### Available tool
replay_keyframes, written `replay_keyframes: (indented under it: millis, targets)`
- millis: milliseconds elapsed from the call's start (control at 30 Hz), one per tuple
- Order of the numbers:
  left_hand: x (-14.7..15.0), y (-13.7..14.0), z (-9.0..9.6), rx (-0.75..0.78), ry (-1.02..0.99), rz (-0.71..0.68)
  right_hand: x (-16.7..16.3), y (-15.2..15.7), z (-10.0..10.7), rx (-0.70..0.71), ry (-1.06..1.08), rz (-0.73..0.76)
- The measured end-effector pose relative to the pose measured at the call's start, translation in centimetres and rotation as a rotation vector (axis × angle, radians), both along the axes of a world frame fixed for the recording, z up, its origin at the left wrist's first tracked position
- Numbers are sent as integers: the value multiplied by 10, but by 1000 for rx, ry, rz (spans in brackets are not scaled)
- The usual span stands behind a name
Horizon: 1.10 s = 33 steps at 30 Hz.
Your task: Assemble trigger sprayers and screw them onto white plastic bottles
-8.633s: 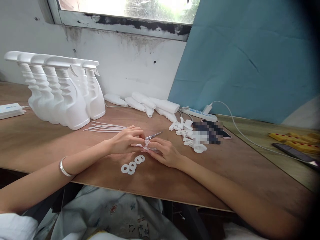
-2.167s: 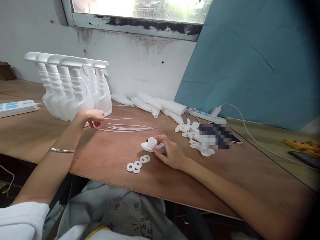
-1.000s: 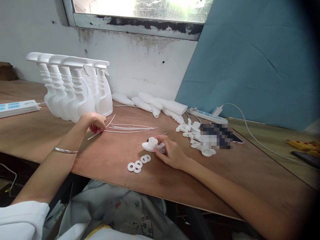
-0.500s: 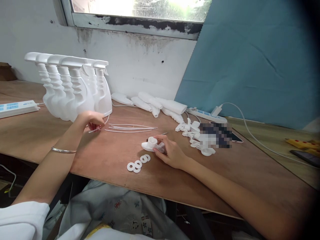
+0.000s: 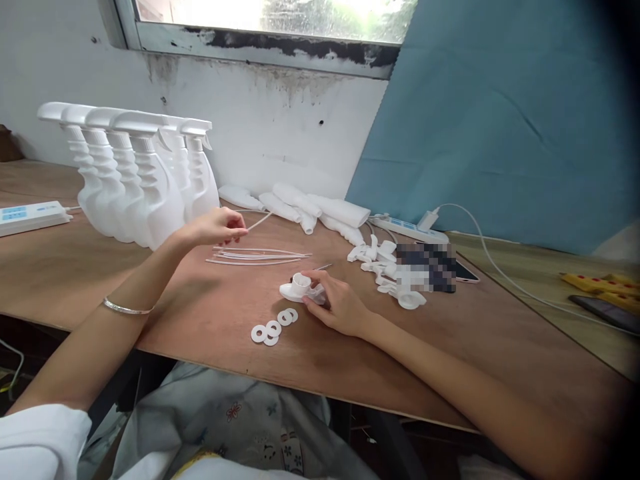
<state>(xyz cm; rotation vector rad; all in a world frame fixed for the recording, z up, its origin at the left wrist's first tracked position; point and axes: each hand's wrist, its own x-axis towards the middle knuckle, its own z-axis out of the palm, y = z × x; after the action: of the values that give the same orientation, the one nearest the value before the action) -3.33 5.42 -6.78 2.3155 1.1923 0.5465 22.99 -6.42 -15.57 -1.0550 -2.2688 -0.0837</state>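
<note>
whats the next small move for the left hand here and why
Probably carry the thin white tube over to the white spray head: the left hand holds the tube, and the right hand steadies the spray head, its round collar opening upward.

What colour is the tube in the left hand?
The tube is white, seen in the head view.

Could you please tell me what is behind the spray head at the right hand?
Behind the spray head, a thin metal shaft pokes out past the right hand; farther back lie thin white tubes. The shaft's nearer part is covered by the hand.
</note>
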Motion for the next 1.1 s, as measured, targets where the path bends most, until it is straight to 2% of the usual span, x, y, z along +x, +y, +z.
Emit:
replay_keyframes:
  millis: [167, 267, 400, 733, 1100]
  targets:
    - [40, -24, 2, 3, -449, -233, 0, -2, 1, 4, -14, 1]
    - [56, -39, 3, 11, -631, -280, 0, -3, 1, -6, -21, 0]
    - [66, -52, -4, -11, -792, -268, 0, -3, 1, -15, -19, 3]
    - [76, -64, -22, 23, -953, -274, 0, -2, 2, -25, -15, -4]
    - [79, -68, -27, 42, -939, -298, -1, -3, 3, -21, -20, -7]
